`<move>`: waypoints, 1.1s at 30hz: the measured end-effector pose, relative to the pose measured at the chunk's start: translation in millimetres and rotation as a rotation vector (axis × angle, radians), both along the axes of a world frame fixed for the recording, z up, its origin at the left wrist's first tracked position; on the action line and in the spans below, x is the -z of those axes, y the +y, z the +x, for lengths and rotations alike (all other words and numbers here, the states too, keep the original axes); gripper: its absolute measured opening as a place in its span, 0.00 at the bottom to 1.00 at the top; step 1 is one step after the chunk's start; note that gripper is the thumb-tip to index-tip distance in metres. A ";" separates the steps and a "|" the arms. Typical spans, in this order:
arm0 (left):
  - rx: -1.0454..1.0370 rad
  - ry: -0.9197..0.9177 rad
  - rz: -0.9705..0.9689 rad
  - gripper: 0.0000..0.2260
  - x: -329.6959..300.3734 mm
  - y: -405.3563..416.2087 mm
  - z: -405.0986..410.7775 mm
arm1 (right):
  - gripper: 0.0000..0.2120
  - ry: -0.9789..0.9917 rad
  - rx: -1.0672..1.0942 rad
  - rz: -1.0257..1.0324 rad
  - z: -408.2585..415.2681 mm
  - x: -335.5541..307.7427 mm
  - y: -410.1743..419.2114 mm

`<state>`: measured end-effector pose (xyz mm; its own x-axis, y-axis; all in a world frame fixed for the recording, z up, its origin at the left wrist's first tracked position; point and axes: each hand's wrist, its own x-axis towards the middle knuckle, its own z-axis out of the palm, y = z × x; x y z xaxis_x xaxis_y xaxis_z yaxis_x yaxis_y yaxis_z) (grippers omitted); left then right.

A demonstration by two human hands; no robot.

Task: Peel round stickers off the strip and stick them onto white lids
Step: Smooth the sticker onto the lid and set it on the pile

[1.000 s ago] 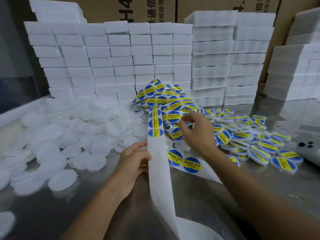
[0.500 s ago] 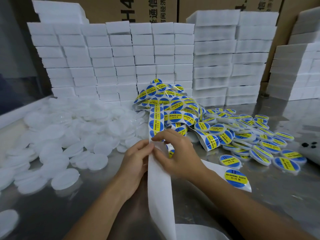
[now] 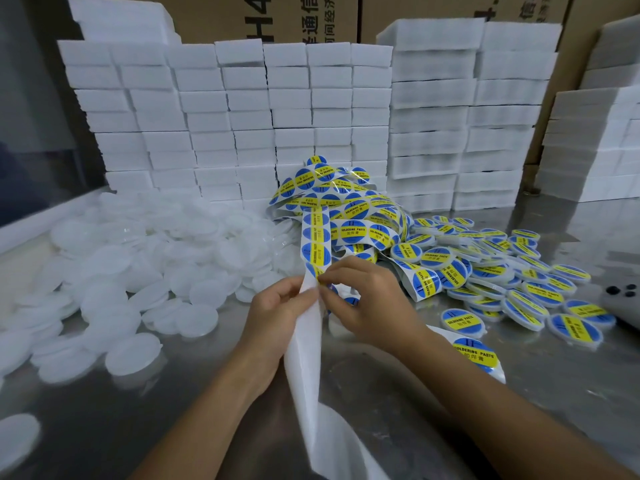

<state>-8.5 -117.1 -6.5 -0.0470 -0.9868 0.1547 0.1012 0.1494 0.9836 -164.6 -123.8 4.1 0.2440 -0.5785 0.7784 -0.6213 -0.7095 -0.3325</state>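
Sticker strip (image 3: 313, 237): white backing carrying round blue-and-yellow stickers, running from a tangled heap (image 3: 346, 202) at the table's centre down toward us, the bare peeled length (image 3: 304, 358) trailing off the near edge. Our left hand (image 3: 277, 313) pinches the strip's backing just below the last sticker; our right hand (image 3: 363, 299) pinches the edge of that sticker (image 3: 320, 275) between thumb and fingertip, the other fingers curled. Both hands meet at the strip, above the steel table (image 3: 138, 410).

Surroundings, as we see them:
- Plain white lids (image 3: 145, 271), a loose pile to the left, some spilling toward the near left corner.
- Labelled lids (image 3: 502, 271), a pile to the right, each bearing one sticker.
- A second strip end (image 3: 476, 355) lying under our right forearm, one sticker on it.
- White foam blocks (image 3: 242, 116), stacked in columns along the back, directly behind the heap.
- Cardboard cartons (image 3: 311, 19) behind the blocks.
- A grey device with dark round lenses (image 3: 620, 296) at the right edge.

Writing: stickers read "SOLDERING PASTE" with Chinese characters below; cartons show large Chinese characters, partly hidden.
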 end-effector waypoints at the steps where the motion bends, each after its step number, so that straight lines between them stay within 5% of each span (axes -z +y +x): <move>1: 0.011 -0.006 -0.011 0.06 0.4 0.8 -0.6 | 0.07 0.018 0.001 -0.007 0.6 -0.1 0.9; 14: -0.033 -0.151 -0.060 0.14 2.6 3.0 -0.8 | 0.03 0.049 0.077 -0.009 5.5 -0.9 3.3; 24: -0.132 -0.177 0.008 0.08 5.4 1.4 0.6 | 0.10 -0.959 0.088 0.723 -7.9 -10.4 -6.0; 27: -0.197 -0.247 -0.006 0.06 9.1 -1.9 2.2 | 0.08 -1.131 0.022 0.767 -10.6 -14.0 -4.3; 29: -0.269 -0.402 -0.060 0.03 8.9 -3.0 5.6 | 0.07 -1.113 0.011 0.722 -8.3 -16.3 -2.9; 33: -0.645 -1.285 -0.207 0.16 4.9 0.4 17.9 | 0.07 -1.016 0.009 0.611 -2.2 -17.0 0.4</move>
